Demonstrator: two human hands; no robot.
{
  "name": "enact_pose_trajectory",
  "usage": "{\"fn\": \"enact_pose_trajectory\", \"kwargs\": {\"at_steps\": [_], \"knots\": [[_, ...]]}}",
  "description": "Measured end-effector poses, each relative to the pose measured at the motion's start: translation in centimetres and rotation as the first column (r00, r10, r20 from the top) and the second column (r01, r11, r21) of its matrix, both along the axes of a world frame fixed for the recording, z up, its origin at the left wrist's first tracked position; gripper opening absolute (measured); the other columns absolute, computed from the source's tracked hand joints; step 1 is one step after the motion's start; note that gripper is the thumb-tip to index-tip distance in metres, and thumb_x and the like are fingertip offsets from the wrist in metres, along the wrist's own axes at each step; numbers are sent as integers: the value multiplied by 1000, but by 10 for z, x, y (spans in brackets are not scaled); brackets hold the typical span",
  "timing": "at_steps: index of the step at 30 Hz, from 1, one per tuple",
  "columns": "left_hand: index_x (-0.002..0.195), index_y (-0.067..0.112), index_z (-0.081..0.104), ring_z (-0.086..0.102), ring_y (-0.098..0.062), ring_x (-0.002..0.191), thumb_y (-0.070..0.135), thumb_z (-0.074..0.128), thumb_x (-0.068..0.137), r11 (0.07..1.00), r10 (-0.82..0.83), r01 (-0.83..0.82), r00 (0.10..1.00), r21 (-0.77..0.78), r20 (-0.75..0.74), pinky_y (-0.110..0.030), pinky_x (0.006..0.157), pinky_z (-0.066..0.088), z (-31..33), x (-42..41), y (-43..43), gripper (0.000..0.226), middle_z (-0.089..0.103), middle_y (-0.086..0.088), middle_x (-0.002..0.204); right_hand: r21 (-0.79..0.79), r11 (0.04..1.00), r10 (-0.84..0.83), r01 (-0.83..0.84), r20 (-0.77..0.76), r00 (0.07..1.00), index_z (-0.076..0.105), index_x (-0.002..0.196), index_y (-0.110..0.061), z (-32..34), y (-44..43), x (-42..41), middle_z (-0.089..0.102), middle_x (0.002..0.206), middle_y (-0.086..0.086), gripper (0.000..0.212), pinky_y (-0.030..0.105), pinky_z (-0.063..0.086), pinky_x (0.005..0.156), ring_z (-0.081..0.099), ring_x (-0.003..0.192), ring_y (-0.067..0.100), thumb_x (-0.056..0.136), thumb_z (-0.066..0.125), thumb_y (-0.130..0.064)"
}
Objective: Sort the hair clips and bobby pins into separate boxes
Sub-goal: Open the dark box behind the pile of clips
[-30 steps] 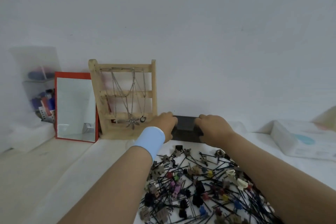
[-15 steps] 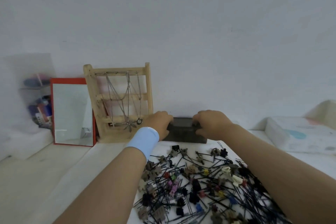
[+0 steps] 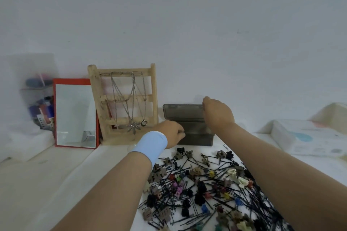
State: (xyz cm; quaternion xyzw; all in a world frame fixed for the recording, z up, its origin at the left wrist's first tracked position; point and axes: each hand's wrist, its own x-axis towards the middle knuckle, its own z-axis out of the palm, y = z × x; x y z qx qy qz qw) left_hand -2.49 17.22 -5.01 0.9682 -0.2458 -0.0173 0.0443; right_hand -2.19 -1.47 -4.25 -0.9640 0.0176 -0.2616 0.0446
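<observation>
A smoky grey plastic box (image 3: 197,136) stands against the wall, its hinged lid (image 3: 183,111) raised upright. My left hand (image 3: 173,133), with a light blue wristband, grips the box's left front corner. Higher up, my right hand (image 3: 217,112) holds the right edge of the raised lid. In front of the box lies a big mixed pile of small coloured hair clips (image 3: 199,196) and black bobby pins (image 3: 262,199) on the white surface. What is inside the box cannot be seen.
A wooden jewellery rack (image 3: 124,103) with hanging necklaces leans on the wall left of the box. A red-framed mirror (image 3: 75,114) and a clear organiser (image 3: 39,103) stand further left. A white packet (image 3: 308,137) lies at the right.
The box was shut with both hands on its top. My right hand has now swung the lid up and back, while my left hand dropped to the box's left front corner.
</observation>
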Motion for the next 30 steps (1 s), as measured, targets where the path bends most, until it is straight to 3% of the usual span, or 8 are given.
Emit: {"fn": "enact_pose_trajectory", "kwargs": {"at_steps": [4,9,12,14,16,20,25,30], "knots": [[108,21,69,63,-22,94,44,36,104,996,45,-46,999,-74,-12,-35,83,51,-2,16,-6,41,69,-2,106,16,993,117,-118,26,993,51,105,-12,-21,3,12,53,104,7,19,33,39,59,49,77,24,90,52,-1],[90,21,69,62,-19,83,45,43,101,997,25,-21,998,-69,58,-37,77,53,-16,27,-5,37,68,1,94,60,969,247,-240,-165,955,50,130,-20,-49,-3,16,43,127,6,48,42,55,77,60,92,30,85,63,-7],[104,28,66,56,-17,105,44,55,95,992,4,17,987,-128,161,-37,89,49,-25,28,-1,21,59,6,113,45,965,262,-258,-175,949,46,141,-26,-47,-7,13,39,139,4,60,41,47,98,56,111,30,85,64,-19],[128,32,56,39,-20,130,46,56,94,993,10,19,970,-118,242,-42,107,38,-32,27,2,37,45,5,139,36,963,267,-266,-216,939,44,145,-28,-43,-7,8,36,145,3,62,40,41,106,51,121,30,86,63,-20],[148,32,37,19,-24,146,46,46,99,996,39,-26,988,-90,150,-45,118,23,-35,25,2,53,24,2,160,60,963,269,-262,-264,926,41,148,-29,-41,-7,1,32,152,2,64,40,38,111,45,131,30,88,59,-16],[158,26,14,5,-24,152,42,28,106,998,51,-55,996,-43,-75,-41,122,9,-34,17,4,56,5,-2,166,55,967,252,-250,-368,895,34,153,-27,-40,-5,-9,18,164,3,63,39,31,117,33,144,30,94,48,-7],[150,27,35,31,-26,143,35,44,103,978,65,-47,994,-205,82,-41,117,27,-15,-4,16,49,35,-2,156,120,953,299,-278,-224,928,59,132,-27,-26,3,-25,52,136,2,44,40,44,103,53,122,29,93,52,-8],[110,26,65,59,-16,100,24,57,96,936,63,-40,997,-350,55,-27,83,44,-6,-26,19,16,62,6,111,126,931,366,-343,-336,868,75,98,-27,-11,23,-50,73,100,-7,20,35,56,83,66,91,17,93,57,-20]]}}
